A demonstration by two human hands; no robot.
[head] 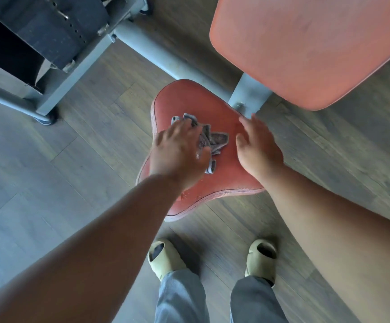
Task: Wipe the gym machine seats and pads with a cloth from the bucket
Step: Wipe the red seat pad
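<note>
A red padded seat (189,101) of a gym machine lies below me in the middle of the view. A crumpled grey cloth (215,138) rests on it. My left hand (180,152) presses flat on the cloth's left part, fingers spread over it. My right hand (256,150) rests open on the seat's right edge, just right of the cloth and not touching it. A larger red back pad (305,47) stands at the upper right. Small wet specks show on the seat's front edge. No bucket is in view.
The grey metal frame (156,52) of the machine runs diagonally behind the seat, with a dark weight stack (49,31) at the upper left. Wood-look floor (49,171) surrounds the seat. My feet in pale slides (166,257) stand just in front.
</note>
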